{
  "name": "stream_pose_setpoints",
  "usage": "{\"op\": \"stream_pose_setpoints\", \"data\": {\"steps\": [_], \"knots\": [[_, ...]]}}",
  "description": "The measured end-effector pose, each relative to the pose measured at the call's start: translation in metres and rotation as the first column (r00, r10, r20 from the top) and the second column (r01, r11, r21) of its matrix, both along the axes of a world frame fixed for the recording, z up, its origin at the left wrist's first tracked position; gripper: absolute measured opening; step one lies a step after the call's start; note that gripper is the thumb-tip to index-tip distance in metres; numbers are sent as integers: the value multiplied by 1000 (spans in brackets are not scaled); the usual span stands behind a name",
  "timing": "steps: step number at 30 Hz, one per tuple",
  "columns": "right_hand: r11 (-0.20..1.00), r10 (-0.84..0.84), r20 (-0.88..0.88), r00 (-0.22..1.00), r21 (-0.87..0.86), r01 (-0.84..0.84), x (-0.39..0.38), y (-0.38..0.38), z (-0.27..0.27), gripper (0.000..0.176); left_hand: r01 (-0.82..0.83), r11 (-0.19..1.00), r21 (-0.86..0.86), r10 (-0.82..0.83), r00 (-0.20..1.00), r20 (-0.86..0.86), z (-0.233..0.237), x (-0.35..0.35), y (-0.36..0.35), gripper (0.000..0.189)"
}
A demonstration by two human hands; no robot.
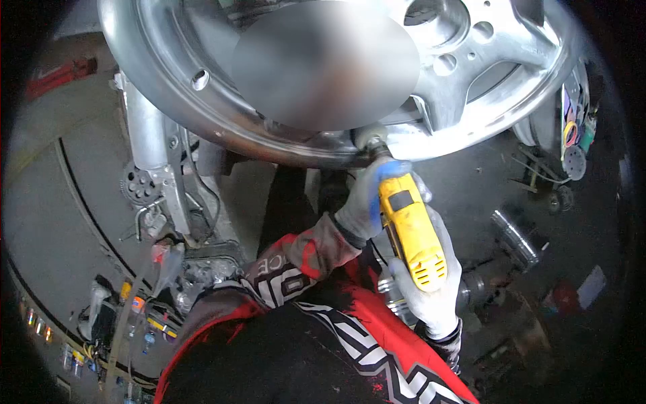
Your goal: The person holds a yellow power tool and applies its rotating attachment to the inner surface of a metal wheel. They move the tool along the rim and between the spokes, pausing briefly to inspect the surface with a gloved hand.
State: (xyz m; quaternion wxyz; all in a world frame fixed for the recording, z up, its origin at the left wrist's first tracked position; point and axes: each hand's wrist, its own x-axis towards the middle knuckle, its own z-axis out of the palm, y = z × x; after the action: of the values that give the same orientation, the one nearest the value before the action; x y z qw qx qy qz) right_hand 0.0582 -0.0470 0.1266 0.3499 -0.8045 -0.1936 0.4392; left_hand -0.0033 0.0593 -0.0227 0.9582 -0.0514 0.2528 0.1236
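Here, my left hand [360, 202] and right hand [434, 296] were both clamped round the yellow grinder [410, 232], its head pressed on the wheel rim [158, 81] at its lower lip. The spokes looked bright, and I judged the lip's brownish band unfinished.

Both gloved hands are clenched: the left hand [360, 205] reaches farther out, the right hand [436, 299] sits nearer.

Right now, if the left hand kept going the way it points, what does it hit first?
The alloy wheel rim: the left hand grips the yellow tool, whose tip already seems to touch it.
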Motion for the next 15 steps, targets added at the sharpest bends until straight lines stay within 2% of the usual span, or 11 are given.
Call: {"op": "stream_pose_setpoints", "data": {"steps": [1, 3, 4, 5, 7, 9, 11, 12, 13, 15], "knots": [[1000, -20, -13, 1000, 20, 20, -1, 2, -1, 80, -34, 992, 124, 42, 997, -58, 5, -7, 3, 38], [991, 120, 27, 992, -63, -118, -2, 3, -1, 80, -4, 991, -133, -10, 994, -104, 14, -16, 14, 38], [993, 105, -1, 994, -53, -105, -3, 1, -3, 79, 9, 1000, -12, -11, 975, -222, 8, -20, 12, 40], [996, 82, -13, 997, -31, -83, -1, 1, -6, 79, 32, 999, 9, -29, 971, -236, 11, -20, 17, 40], [996, 85, -217, 973, 16, -83, 7, 0, -9, 75, 53, 999, -2, -51, 946, -320, 21, -19, 22, 40], [996, 82, -234, 969, 56, -70, 7, -10, -20, 77, 40, 999, 35, -24, 931, -364, 18, -20, 18, 42], [974, 153, -91, 984, 180, -135, 5, -17, -29, 77, 54, 997, 60, -29, 931, -364, 22, -22, 19, 44], [950, 62, -221, 973, 312, 10, 4, -18, -44, 78, 54, 983, 177, 19, 923, -385, 17, -25, 19, 45], [946, 50, -235, 971, 322, 29, 4, -18, -48, 78, 76, 953, 292, 54, 909, -414, 19, -24, 18, 45], [927, 37, -257, 966, 371, 63, 8, -17, -51, 78, 35, 971, 236, 55, 930, -364, 8, -20, 20, 47]]}}
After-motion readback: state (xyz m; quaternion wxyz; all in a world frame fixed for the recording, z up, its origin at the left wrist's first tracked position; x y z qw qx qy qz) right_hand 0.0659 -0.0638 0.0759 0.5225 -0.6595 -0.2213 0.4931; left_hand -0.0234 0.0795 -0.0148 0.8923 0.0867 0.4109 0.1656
